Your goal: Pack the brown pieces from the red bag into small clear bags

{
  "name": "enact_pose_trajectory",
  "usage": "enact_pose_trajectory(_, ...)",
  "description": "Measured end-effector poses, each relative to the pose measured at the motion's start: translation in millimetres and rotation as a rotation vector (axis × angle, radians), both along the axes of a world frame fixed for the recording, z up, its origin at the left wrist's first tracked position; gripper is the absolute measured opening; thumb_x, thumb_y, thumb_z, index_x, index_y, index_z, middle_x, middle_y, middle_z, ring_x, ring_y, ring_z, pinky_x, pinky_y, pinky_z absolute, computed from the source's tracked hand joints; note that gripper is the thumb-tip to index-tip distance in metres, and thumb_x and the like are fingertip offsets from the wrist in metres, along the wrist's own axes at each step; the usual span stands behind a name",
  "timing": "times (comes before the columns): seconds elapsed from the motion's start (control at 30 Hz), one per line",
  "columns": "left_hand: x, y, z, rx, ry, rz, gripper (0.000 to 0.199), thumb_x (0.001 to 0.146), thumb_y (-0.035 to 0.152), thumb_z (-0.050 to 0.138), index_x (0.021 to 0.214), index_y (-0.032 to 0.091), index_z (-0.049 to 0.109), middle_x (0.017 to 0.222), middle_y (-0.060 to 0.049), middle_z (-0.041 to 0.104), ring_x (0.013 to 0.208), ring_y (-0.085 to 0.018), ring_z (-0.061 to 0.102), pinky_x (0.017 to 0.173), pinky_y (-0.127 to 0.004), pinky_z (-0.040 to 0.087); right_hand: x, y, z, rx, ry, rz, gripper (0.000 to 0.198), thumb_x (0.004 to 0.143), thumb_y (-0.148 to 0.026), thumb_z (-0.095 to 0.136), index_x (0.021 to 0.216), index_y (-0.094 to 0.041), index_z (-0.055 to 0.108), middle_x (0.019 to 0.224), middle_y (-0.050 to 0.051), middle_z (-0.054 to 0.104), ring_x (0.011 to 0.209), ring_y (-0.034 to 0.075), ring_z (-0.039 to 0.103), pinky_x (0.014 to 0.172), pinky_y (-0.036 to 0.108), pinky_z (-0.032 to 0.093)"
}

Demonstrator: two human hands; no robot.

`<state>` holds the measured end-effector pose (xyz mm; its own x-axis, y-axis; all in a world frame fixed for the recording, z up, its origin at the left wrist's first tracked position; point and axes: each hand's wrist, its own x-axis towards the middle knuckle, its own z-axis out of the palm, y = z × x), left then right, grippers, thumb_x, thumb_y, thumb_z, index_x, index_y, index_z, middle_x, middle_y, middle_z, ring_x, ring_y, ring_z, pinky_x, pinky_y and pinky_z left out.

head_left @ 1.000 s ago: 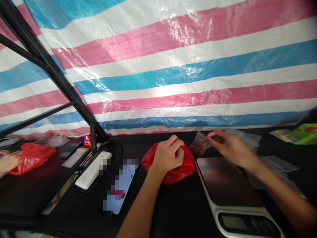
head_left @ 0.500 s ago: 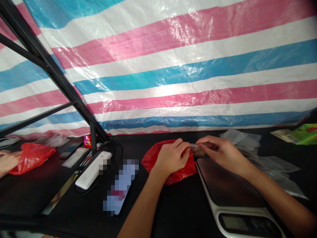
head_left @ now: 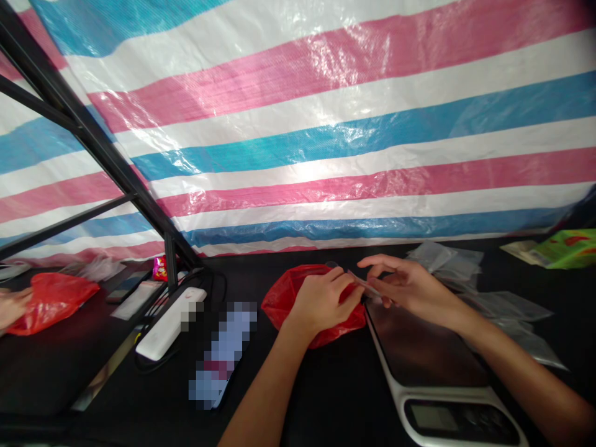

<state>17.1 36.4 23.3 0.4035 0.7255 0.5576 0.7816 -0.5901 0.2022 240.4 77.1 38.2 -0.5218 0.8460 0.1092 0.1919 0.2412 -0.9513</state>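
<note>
My left hand (head_left: 325,299) is closed, its fingertips pinching one side of a small clear plastic bag (head_left: 367,287). The bag's other side is pinched by my right hand (head_left: 406,284), whose index finger is raised a little. What the bag holds is mostly hidden by my fingers. Beneath and behind my left hand lies a red plastic bag (head_left: 285,297), its mouth spread on the black table. A digital kitchen scale (head_left: 428,347) with a dark platform sits under my right hand and forearm; nothing rests on its platform.
Flat clear bags (head_left: 516,304) lie right of the scale, and a green packet (head_left: 570,248) sits at the far right. Left are a pixelated phone (head_left: 228,354), a white power strip (head_left: 171,324) with cables, and a black metal frame (head_left: 171,261). Another person's hand (head_left: 12,307) touches a red bag (head_left: 58,301).
The small clear bag has tilted, and its brownish contents, visible before, are now mostly hidden. My right index finger has lifted, and the view has shifted slightly.
</note>
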Motion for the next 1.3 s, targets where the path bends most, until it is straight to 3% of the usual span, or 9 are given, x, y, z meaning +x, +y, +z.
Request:
enact_pose_trajectory(0.17, 1, -4, 5.2, -0.04, -0.047, -0.007, 0.029, 0.102, 0.037, 0.06, 0.082, 0.019, 0.07, 0.081, -0.002, 0.068, 0.065, -0.014, 0.064, 0.055, -0.026, 0.043, -6, -2, 2, -0.012, 0.046, 0.033, 0.045, 0.089, -0.049, 0.079, 0.124, -0.022, 0.072, 0.084, 0.002, 0.074, 0.08, 0.021, 0.071, 0.075, 0.034, 0.057)
enact_pose_trajectory(0.4, 0, -3, 4.6, -0.098, -0.105, -0.039, 0.015, 0.096, 0.026, 0.063, 0.084, 0.02, 0.069, 0.083, -0.002, 0.068, 0.067, -0.014, 0.063, 0.058, -0.026, 0.042, -9, -2, -4, -0.147, 0.116, 0.063, 0.048, 0.085, -0.044, 0.082, 0.126, -0.022, 0.069, 0.084, 0.002, 0.075, 0.073, 0.019, 0.069, 0.064, 0.03, 0.053)
enact_pose_trajectory(0.67, 0, -5, 8.1, -0.224, -0.334, -0.108, 0.027, 0.096, 0.02, 0.059, 0.07, 0.019, 0.054, 0.073, 0.001, 0.055, 0.066, -0.012, 0.052, 0.062, -0.027, 0.037, -13, -4, -4, -0.077, 0.107, 0.086, 0.042, 0.086, -0.043, 0.083, 0.12, -0.023, 0.07, 0.089, 0.002, 0.075, 0.085, 0.02, 0.07, 0.081, 0.034, 0.054)
enact_pose_trajectory(0.87, 4, -3, 4.6, -0.289, -0.455, -0.137, 0.022, 0.091, 0.014, 0.06, 0.07, 0.019, 0.055, 0.071, 0.003, 0.051, 0.061, -0.01, 0.046, 0.058, -0.026, 0.032, -12, -4, -9, -0.125, 0.205, 0.132, 0.04, 0.09, -0.04, 0.081, 0.122, -0.025, 0.062, 0.088, -0.001, 0.068, 0.081, 0.018, 0.065, 0.076, 0.031, 0.05)
enact_pose_trajectory(1.13, 11, 0, -2.4, -0.288, -0.643, -0.13, 0.026, 0.069, 0.007, 0.066, 0.06, 0.019, 0.045, 0.063, 0.006, 0.046, 0.056, -0.008, 0.04, 0.054, -0.024, 0.028, -24, -13, -19, -0.064, 0.25, 0.193, 0.025, 0.101, -0.045, 0.068, 0.107, -0.026, 0.053, 0.092, -0.001, 0.059, 0.079, 0.015, 0.054, 0.071, 0.029, 0.044)
enact_pose_trajectory(1.3, 13, 0, -1.7, -0.353, -0.73, -0.125, 0.027, 0.068, 0.007, 0.064, 0.057, 0.019, 0.043, 0.061, 0.006, 0.046, 0.056, -0.008, 0.04, 0.054, -0.024, 0.027, -28, -20, -16, -0.031, 0.246, 0.199, 0.025, 0.103, -0.045, 0.066, 0.101, -0.025, 0.051, 0.088, -0.003, 0.051, 0.076, 0.013, 0.047, 0.069, 0.027, 0.042)
